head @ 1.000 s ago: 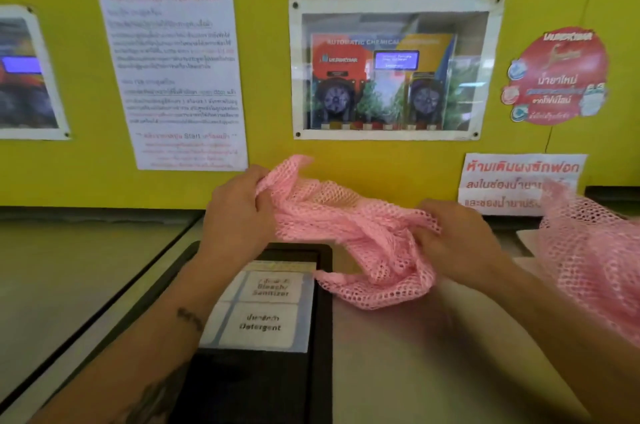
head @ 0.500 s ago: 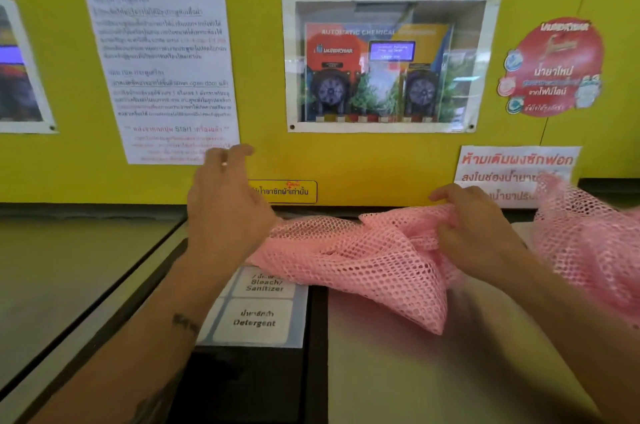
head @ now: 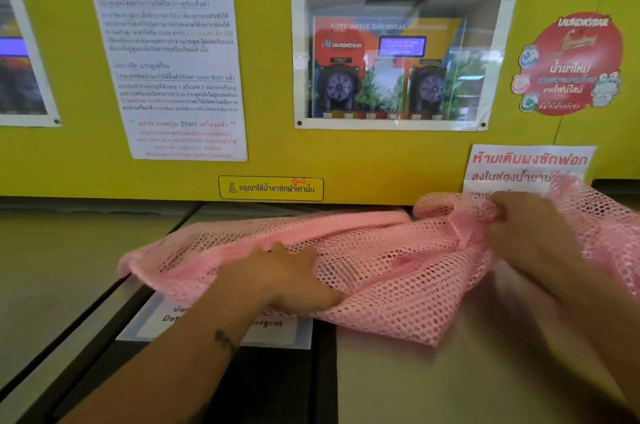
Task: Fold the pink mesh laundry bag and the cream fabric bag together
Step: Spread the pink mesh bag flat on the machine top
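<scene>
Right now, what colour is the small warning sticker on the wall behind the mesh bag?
Yellow with a dark border and dark Thai text: the warning sticker, clearest in the head view.

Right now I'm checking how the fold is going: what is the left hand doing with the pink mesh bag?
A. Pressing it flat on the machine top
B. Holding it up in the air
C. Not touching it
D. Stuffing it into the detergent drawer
A: the left hand lies palm-down on the pink mesh bag, which is spread over the machine top, while the right hand bunches its far end.

Left hand [head: 287,280] flat on pink mesh bag [head: 391,271]; right hand [head: 530,233] bunches far end
</scene>
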`<action>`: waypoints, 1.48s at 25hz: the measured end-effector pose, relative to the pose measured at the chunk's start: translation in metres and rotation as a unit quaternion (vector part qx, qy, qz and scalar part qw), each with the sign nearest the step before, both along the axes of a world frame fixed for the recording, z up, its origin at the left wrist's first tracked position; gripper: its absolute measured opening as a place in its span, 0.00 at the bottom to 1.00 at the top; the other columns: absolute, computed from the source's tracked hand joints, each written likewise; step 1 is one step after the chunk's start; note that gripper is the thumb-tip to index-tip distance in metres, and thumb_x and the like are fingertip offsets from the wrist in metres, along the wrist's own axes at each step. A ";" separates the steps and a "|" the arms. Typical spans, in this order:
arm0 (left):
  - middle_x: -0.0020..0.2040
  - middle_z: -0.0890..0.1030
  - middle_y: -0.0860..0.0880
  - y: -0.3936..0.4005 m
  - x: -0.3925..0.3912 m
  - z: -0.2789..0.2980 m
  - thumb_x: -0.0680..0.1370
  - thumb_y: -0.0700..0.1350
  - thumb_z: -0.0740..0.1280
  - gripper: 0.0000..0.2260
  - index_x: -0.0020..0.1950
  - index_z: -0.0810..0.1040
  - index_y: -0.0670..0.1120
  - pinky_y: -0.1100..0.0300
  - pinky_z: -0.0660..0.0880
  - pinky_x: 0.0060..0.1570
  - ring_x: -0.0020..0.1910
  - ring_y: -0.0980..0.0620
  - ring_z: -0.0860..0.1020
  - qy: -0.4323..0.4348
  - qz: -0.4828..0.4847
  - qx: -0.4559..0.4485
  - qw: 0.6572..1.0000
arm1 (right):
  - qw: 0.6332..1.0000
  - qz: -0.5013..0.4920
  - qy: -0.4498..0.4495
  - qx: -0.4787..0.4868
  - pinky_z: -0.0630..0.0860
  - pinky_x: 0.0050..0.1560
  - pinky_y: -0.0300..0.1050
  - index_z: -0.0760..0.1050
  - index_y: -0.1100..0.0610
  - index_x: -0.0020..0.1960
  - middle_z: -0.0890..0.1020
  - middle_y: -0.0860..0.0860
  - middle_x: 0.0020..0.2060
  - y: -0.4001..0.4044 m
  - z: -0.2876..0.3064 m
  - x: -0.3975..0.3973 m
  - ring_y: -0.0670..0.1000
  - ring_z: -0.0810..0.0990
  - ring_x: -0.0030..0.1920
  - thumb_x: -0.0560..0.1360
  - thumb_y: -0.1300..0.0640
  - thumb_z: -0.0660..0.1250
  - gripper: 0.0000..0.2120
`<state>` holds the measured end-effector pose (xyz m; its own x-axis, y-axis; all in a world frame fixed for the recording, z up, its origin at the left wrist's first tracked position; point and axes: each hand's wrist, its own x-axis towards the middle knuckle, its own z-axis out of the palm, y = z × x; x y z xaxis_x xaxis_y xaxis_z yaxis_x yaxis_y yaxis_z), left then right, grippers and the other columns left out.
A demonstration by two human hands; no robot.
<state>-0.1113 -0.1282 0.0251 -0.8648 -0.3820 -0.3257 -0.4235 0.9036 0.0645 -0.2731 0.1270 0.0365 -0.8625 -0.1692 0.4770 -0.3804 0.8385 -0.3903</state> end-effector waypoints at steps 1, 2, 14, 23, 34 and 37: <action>0.81 0.52 0.43 -0.003 0.003 0.002 0.62 0.79 0.53 0.49 0.78 0.47 0.59 0.37 0.55 0.73 0.78 0.37 0.54 0.000 0.019 -0.002 1.000 | 1.000 -0.015 0.008 -0.002 0.78 0.50 0.57 0.80 0.56 0.50 0.80 0.57 0.47 0.003 0.002 -0.002 0.61 0.78 0.46 0.68 0.63 0.67 0.12; 0.80 0.55 0.44 -0.006 0.006 0.004 0.64 0.79 0.53 0.48 0.79 0.50 0.56 0.39 0.57 0.74 0.77 0.38 0.57 0.014 0.038 -0.004 0.999 | 1.000 -0.018 0.025 -0.001 0.77 0.53 0.58 0.80 0.56 0.54 0.78 0.58 0.50 0.004 0.004 -0.002 0.61 0.77 0.50 0.69 0.63 0.67 0.14; 0.80 0.56 0.46 -0.041 0.000 0.007 0.71 0.74 0.53 0.42 0.79 0.54 0.53 0.45 0.55 0.75 0.78 0.43 0.57 -0.003 0.057 -0.042 0.998 | 0.883 0.263 -0.243 0.305 0.55 0.76 0.54 0.49 0.42 0.78 0.51 0.47 0.79 -0.039 -0.002 0.069 0.52 0.55 0.77 0.74 0.34 0.62 0.39; 0.79 0.59 0.50 -0.035 0.043 0.049 0.78 0.62 0.59 0.32 0.78 0.56 0.52 0.53 0.62 0.73 0.75 0.48 0.64 0.025 0.031 -0.032 0.999 | 0.981 0.112 -0.099 0.123 0.73 0.60 0.52 0.71 0.47 0.66 0.76 0.51 0.61 -0.016 0.014 0.048 0.54 0.73 0.59 0.72 0.49 0.65 0.22; 0.74 0.67 0.51 -0.008 -0.022 0.028 0.79 0.47 0.63 0.21 0.73 0.67 0.55 0.51 0.62 0.72 0.73 0.48 0.64 0.269 -0.157 -0.004 0.950 | 0.953 0.187 -0.215 -0.102 0.74 0.48 0.47 0.78 0.51 0.54 0.82 0.49 0.51 -0.016 0.001 0.033 0.49 0.79 0.49 0.74 0.46 0.69 0.12; 0.79 0.59 0.49 -0.041 -0.039 0.012 0.78 0.61 0.60 0.30 0.77 0.59 0.54 0.47 0.58 0.75 0.77 0.46 0.58 0.164 -0.100 -0.055 0.980 | 0.972 0.118 -0.204 -0.007 0.73 0.51 0.43 0.74 0.50 0.67 0.78 0.49 0.63 -0.007 -0.009 0.024 0.49 0.78 0.53 0.75 0.44 0.66 0.22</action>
<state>-0.1504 -0.1692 0.0369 -0.9771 -0.2122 0.0165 -0.2107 0.9753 0.0659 -0.2491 0.1197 0.0277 -0.9182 -0.3814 0.1068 -0.3724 0.7398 -0.5603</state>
